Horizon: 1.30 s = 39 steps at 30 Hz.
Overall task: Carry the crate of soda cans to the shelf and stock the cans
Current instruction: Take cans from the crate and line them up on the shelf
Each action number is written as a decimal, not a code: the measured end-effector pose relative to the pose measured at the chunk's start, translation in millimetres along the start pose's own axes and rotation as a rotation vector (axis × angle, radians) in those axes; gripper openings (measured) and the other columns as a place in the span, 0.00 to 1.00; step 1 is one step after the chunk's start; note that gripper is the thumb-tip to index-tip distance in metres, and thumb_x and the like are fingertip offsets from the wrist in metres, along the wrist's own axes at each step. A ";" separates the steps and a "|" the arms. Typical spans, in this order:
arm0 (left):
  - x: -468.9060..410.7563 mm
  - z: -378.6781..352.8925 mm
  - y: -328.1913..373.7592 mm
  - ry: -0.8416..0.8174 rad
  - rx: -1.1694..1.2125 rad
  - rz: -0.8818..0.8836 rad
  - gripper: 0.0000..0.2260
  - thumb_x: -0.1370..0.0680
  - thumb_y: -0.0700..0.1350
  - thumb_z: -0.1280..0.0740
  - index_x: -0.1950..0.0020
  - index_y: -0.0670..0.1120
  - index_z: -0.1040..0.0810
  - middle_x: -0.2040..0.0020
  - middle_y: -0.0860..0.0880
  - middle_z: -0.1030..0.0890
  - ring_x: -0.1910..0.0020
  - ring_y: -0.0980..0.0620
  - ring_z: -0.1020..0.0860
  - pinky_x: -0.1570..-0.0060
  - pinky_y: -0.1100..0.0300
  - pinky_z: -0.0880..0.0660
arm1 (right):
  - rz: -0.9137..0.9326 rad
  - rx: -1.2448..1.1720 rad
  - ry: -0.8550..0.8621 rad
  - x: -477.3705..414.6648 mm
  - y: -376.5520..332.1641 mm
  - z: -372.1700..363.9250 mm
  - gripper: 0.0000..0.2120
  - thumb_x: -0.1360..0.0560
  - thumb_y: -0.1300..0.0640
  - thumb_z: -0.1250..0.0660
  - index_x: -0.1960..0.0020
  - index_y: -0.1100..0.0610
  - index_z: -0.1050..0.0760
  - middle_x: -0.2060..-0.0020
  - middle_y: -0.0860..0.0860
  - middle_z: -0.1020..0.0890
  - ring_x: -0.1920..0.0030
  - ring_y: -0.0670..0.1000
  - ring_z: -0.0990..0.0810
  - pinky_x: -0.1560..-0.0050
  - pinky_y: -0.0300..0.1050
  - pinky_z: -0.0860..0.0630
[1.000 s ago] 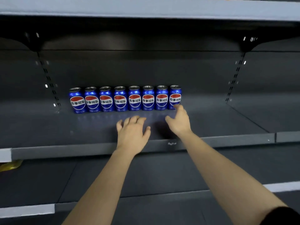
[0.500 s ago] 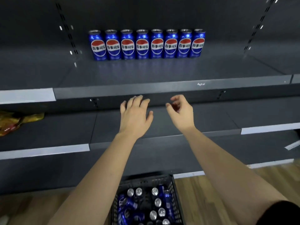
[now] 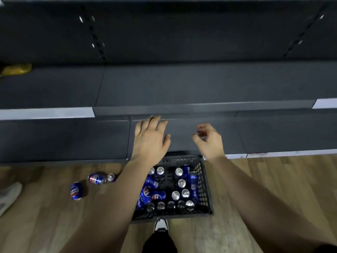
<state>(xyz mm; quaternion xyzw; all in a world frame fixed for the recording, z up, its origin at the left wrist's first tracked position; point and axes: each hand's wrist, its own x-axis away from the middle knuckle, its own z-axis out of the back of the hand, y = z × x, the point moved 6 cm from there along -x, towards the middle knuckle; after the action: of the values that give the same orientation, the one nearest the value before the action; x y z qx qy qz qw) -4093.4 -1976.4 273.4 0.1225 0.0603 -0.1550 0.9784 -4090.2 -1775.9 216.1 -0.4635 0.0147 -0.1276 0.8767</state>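
A black plastic crate sits on the wood floor at the foot of the dark shelf. Inside it are several blue soda cans, some upright and some on their sides. My left hand hovers above the crate's far left corner, fingers spread and holding nothing. My right hand hangs above the crate's far right corner with loosely curled fingers, also holding nothing. My forearms hide part of the crate's left side.
Three loose blue cans lie on the floor left of the crate. A yellow packet lies on the shelf at far left. A pale shoe shows at the left edge, and my own shoe is just behind the crate.
My view has dropped from the upper shelf with its row of cans down to the floor. Both hands have come down and back from that shelf toward the crate.
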 end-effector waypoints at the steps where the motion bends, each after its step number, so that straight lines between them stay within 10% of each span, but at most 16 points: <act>1: 6.9 -22.6 -4.6 -0.013 0.001 0.008 0.20 0.21 0.51 0.39 0.30 0.46 0.29 0.29 0.45 0.30 0.29 0.45 0.35 0.28 0.47 0.47 | -0.004 0.014 -0.015 3.0 22.1 -14.1 0.14 0.25 0.58 0.30 0.41 0.59 0.24 0.48 0.51 0.19 0.51 0.47 0.22 0.49 0.36 0.29; 20: 87.4 -405.1 -85.7 -0.085 0.015 0.067 0.20 0.22 0.51 0.37 0.31 0.47 0.28 0.30 0.46 0.29 0.29 0.46 0.34 0.27 0.47 0.47 | -0.078 0.119 -0.132 -16.9 362.4 -238.6 0.18 0.25 0.55 0.29 0.38 0.57 0.24 0.45 0.49 0.20 0.47 0.48 0.22 0.45 0.40 0.27; 39: 116.6 -531.0 -118.4 -0.107 0.040 0.076 0.18 0.22 0.49 0.37 0.33 0.45 0.26 0.31 0.44 0.28 0.31 0.43 0.33 0.29 0.43 0.44 | -0.108 0.147 -0.197 -32.5 466.9 -329.1 0.32 0.32 0.56 0.23 0.31 0.57 0.29 0.35 0.55 0.27 0.36 0.55 0.27 0.37 0.40 0.32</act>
<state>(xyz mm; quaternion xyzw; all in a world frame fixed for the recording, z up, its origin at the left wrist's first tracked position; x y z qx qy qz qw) -4063.4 -1982.0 -282.2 0.1358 0.0001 -0.1255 0.9828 -4071.0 -1783.3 -355.7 -0.4082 -0.1060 -0.1291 0.8975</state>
